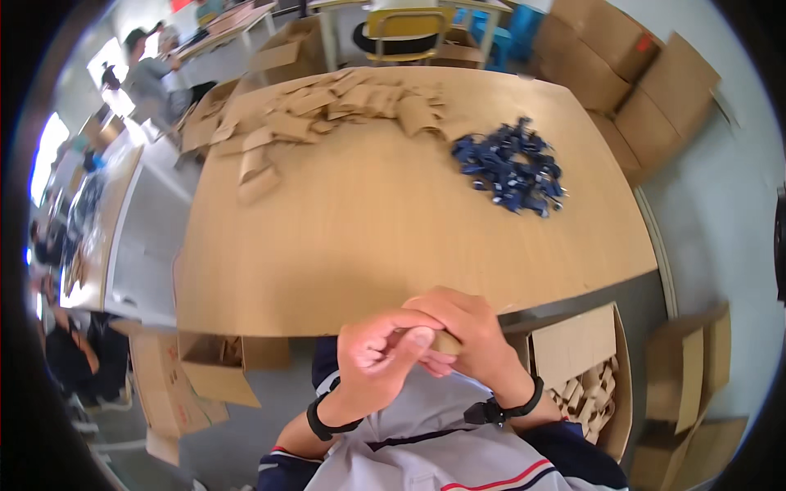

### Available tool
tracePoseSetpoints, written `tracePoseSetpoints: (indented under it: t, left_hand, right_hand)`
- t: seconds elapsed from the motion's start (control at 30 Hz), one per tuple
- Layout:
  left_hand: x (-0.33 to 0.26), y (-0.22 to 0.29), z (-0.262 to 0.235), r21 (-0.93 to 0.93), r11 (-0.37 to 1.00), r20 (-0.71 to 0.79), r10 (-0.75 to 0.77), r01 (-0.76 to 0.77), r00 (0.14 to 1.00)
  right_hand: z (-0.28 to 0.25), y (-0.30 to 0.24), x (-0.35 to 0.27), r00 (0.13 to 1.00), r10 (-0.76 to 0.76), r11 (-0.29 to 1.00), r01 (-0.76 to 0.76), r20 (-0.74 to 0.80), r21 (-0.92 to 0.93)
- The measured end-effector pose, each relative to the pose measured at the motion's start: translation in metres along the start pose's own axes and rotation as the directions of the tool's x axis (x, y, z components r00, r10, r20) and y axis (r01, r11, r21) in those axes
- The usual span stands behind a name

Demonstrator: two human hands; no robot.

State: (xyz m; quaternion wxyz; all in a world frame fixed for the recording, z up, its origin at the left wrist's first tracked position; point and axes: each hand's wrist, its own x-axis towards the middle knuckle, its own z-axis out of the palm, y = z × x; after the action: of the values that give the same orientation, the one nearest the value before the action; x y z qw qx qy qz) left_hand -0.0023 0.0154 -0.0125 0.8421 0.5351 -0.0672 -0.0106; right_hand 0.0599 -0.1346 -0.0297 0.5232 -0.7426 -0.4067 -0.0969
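My left hand (372, 353) and my right hand (468, 326) meet in front of my body, just off the table's near edge. Between them is a small brown cardboard piece (447, 343), mostly covered by fingers. Both hands are closed around it, the left thumb pressing from the near side. A spread pile of brown cardboard pieces (360, 98) lies along the table's far left side. At the far right sits a heap of small dark blue items (512, 168), too small to name; some show pale or shiny bits.
The wooden table (327, 237) fills the middle. At my lower right stands an open carton (624, 385) holding many folded cardboard pieces (585, 397). Another open carton (214, 368) is at lower left. More cartons (647, 98) line the right wall. Other people (151, 82) sit at the left.
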Motion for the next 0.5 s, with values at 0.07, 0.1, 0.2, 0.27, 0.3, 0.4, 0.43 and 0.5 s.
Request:
tracePoseSetpoints:
  t: [0.07,0.1,0.2,0.27,0.3,0.4,0.43,0.5]
  left_hand:
    - [0.012,-0.019,0.003,0.007,0.999,0.012,-0.036,0.036,0.999]
    - [0.014,-0.022,0.004,0.026,0.999,-0.022,-0.042,0.043,0.999]
    - [0.019,0.002,-0.012,0.488,0.873,0.158,-0.079,-0.008,0.984]
    - [0.016,0.007,-0.021,0.655,0.666,0.431,0.058,-0.356,0.901]
    - [0.022,0.013,-0.019,0.615,0.684,0.56,-0.028,-0.393,0.828]
    - [0.04,0.005,-0.012,0.325,0.878,0.837,-0.094,-0.351,0.539]
    - [0.045,-0.004,-0.008,0.313,0.888,0.875,-0.132,-0.336,0.465]
    - [0.043,-0.011,-0.004,0.333,0.882,0.893,-0.181,-0.333,0.413]
  right_hand:
    - [-0.011,0.006,-0.009,0.997,0.082,0.993,-0.082,-0.005,-0.08]
    - [-0.015,0.006,-0.012,0.991,0.134,0.983,-0.13,0.021,-0.129]
    - [-0.028,0.002,-0.018,0.966,0.231,0.973,-0.232,0.118,0.0]
    - [-0.038,-0.003,-0.022,0.823,0.354,0.884,-0.45,0.445,0.129]
    - [-0.042,-0.007,-0.023,0.713,0.388,0.805,-0.571,0.584,0.163]
    - [-0.034,0.006,-0.042,0.549,0.191,0.703,-0.655,0.814,0.277]
    - [-0.036,0.028,-0.063,0.515,0.084,0.68,-0.656,0.853,0.328]
    - [-0.031,0.031,-0.056,0.402,-0.051,0.593,-0.725,0.914,0.352]
